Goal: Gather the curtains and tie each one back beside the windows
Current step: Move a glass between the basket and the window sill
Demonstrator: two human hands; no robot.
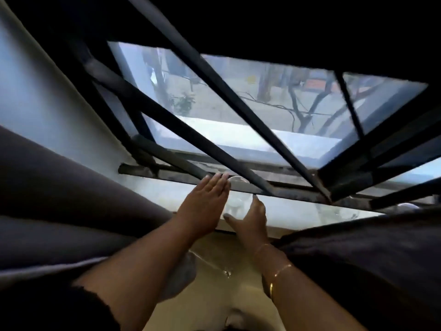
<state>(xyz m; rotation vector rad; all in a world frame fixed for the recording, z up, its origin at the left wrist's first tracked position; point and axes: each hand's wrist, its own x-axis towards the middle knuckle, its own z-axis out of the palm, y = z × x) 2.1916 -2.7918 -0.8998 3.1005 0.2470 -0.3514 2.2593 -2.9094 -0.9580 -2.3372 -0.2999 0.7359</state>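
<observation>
Curtains frame this one on both sides, dark and heavy: the left curtain (pixel 59 199) sweeps in bulky folds along the left wall, and the right curtain (pixel 358 254) is bunched at the near right, its edge draped over the end of the sill (pixel 167 194). Neither shows a tie, so by my reading the tying-back is not yet done. Both hands are busy elsewhere, out at the sill below the slanting window bars (pixel 191 130), either side of a clear glass (pixel 236 199) standing there. The left hand (pixel 205 201) is flat, fingers straight and together, laid against the glass's left side like a steadying wall. The right hand (pixel 253 216) comes in from the other side with fingers spread, thumb reaching across the near side and a finger up the right side; it brackets the glass rather than clamping it, though blur makes the contact hard to call. Thin bracelets (pixel 281 268) show on that wrist. Looks like a careful two-sided cradle, sensible for something breakable that sits right where curtain cloth would swing. A second clear glass piece (pixel 346 211) sits further right on the sill, close to the right curtain's edge, and it could get knocked when that fabric is gathered.
</observation>
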